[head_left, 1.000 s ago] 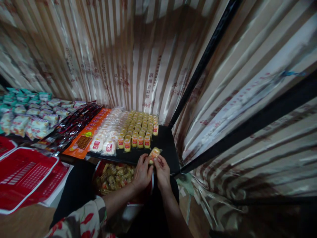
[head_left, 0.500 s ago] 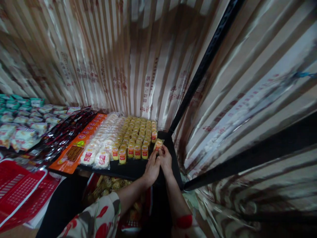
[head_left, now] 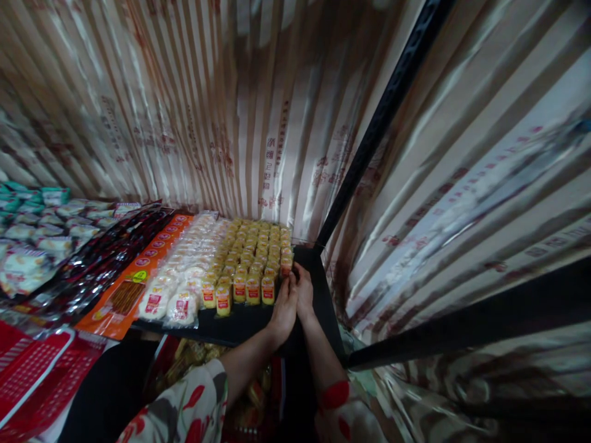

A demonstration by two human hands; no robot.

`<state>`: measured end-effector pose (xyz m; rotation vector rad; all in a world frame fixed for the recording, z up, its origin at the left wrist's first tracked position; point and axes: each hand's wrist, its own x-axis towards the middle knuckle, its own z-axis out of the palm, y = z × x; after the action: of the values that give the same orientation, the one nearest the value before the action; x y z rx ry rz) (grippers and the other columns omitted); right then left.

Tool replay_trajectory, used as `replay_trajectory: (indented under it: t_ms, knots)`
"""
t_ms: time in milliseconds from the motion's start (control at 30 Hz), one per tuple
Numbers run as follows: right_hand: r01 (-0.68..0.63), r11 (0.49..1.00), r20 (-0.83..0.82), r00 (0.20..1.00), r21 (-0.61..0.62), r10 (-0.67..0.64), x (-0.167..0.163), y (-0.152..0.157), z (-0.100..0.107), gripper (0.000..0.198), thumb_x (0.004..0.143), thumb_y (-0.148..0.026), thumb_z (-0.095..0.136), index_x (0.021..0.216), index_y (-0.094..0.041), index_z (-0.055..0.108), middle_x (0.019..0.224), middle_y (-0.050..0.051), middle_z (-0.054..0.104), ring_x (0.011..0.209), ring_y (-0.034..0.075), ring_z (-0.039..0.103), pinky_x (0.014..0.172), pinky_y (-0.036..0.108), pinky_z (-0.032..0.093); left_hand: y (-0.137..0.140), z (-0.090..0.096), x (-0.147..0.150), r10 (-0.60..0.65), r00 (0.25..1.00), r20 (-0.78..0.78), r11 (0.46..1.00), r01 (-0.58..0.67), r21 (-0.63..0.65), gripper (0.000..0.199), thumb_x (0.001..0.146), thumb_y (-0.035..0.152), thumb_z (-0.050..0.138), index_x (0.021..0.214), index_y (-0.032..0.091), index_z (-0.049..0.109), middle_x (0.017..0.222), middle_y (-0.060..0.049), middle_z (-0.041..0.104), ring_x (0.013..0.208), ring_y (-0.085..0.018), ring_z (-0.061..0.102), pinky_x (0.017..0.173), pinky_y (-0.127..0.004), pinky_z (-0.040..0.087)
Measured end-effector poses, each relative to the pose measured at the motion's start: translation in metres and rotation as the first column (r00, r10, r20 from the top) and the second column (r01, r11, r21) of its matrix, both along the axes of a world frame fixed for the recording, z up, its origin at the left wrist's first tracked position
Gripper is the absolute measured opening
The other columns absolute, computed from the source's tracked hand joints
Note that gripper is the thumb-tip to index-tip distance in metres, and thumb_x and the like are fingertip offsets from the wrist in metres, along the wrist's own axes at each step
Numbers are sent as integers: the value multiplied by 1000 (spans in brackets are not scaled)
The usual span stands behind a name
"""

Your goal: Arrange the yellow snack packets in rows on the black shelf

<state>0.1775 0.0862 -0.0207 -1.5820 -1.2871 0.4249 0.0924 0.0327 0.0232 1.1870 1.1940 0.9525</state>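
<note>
Rows of small yellow packaged cakes with red labels stand on a black shelf. At the front of the rightmost row is one packaged cake, partly covered by my fingers. Close below it, my left hand has its fingers pressed together against the packet. My right hand is beside it on the right, fingers bent in at the packet's right side. The two hands touch each other, and their fingertips are partly hidden.
White round packaged cakes, an orange pretzel-stick bag and dark shiny packets lie to the left. A red basket stands lower left. A black post rises at the shelf's right corner, before patterned sheeting.
The packaged cake between my hands has moved away from me and slightly left, up to the end of the rightmost row. Both hands moved with it. The view has shifted slightly.
</note>
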Motion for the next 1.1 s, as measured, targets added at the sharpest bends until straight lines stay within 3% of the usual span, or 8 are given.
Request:
replay_trajectory:
  t_ms: [200,500,733,900,1100]
  knots:
    - [6,999,6,1000,33,-6,-8,-3,3,52,79,-36,40,124,-13,51,126,12,54,117,23,47,100,40,36,3,-8,-2,-10,1000,25,999,9,35,50,91,35,32,138,18,31,147,-5,24,136,-17,21,113,-33,16]
    - [-71,997,-41,997,-23,70,-8,0,3,47,78,-37,40,116,-17,59,118,10,61,106,22,56,95,39,41,10,-23,1,4,999,47,1000,-5,21,51,91,32,32,138,13,30,147,-8,23,136,-16,20,113,-32,15]
    - [1,1000,-13,1000,1,-1,-7,1,0,52,76,-43,42,112,-10,60,117,16,59,110,24,52,97,41,38,6,-17,0,1,999,37,998,-3,68,48,91,29,33,136,14,34,146,-8,27,135,-16,22,113,-33,16]
    - [-29,999,-57,998,13,30,-5,-4,3,52,76,-42,45,118,-12,55,122,15,56,113,24,51,98,41,37,1,-11,-1,14,1000,20,998,-16,63,47,90,31,34,135,17,37,145,-7,31,134,-17,26,112,-35,20]
    - [31,999,-98,995,-23,-33,-17,-36,14,49,77,-42,44,113,-12,57,115,15,59,103,23,55,92,39,42,-29,6,-17,60,997,-47,995,-56,82,39,88,27,37,125,20,47,129,-5,52,121,-18,46,105,-34,33]
